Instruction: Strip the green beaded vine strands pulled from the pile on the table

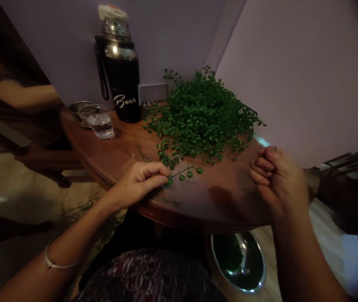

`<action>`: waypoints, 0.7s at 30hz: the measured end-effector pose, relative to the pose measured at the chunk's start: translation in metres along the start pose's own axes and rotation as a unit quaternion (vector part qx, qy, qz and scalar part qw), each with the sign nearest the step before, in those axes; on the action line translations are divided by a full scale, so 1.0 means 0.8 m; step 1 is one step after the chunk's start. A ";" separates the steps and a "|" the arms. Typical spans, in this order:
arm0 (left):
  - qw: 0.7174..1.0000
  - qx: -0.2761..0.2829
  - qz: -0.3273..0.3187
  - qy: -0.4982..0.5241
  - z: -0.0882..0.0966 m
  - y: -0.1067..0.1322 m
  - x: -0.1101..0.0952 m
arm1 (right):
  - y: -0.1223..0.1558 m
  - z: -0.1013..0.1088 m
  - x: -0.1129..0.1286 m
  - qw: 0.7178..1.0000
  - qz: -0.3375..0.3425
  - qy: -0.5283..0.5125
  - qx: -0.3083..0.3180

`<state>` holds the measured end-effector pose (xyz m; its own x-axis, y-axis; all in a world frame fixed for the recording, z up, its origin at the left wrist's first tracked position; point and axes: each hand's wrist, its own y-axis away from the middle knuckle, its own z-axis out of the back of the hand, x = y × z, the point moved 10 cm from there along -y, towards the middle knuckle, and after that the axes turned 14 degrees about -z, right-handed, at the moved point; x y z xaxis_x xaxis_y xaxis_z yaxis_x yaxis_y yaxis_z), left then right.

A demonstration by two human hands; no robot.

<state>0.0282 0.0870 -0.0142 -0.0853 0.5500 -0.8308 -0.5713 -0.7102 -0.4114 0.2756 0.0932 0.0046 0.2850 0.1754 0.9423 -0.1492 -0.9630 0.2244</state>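
My left hand (pixel 141 180) rests on the round wooden table (pixel 226 197) with its fingers pinched on a thin green sprig (pixel 185 173) bearing small round leaves. A large heap of the same leafy green stems (pixel 201 113) lies at the back of the table, just beyond that sprig. My right hand (pixel 276 180) hovers over the table's right side with its fingers curled in a loose fist; what it holds, if anything, is hidden.
A black steel flask (pixel 120 71) stands at the back left, with a glass of water (pixel 101 122) and a steel bowl (pixel 81 110) beside it. A steel bowl holding greens (pixel 238 262) sits on the floor below the table. Another person's arm (pixel 22 94) shows at far left.
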 end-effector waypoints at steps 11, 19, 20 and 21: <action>0.999 -0.008 0.014 -0.044 -0.001 0.000 0.003 | 0.018 -0.088 -0.092 0.977 -0.154 0.026 0.147; 0.992 0.021 -0.025 -0.122 -0.010 -0.004 -0.010 | 0.030 -0.125 -0.094 0.914 -0.101 0.325 0.221; 0.991 0.023 -0.028 -0.128 -0.010 -0.004 -0.010 | 0.031 -0.127 -0.096 0.908 -0.096 0.341 0.224; 0.990 0.026 -0.031 -0.134 -0.011 -0.004 -0.011 | 0.031 -0.127 -0.097 0.905 -0.093 0.348 0.226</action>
<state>0.0378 0.0805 -0.0088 -0.2575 0.6935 -0.6729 -0.6228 -0.6515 -0.4331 0.1532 0.0769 -0.0377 -0.4245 0.2785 0.8615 0.2872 -0.8610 0.4198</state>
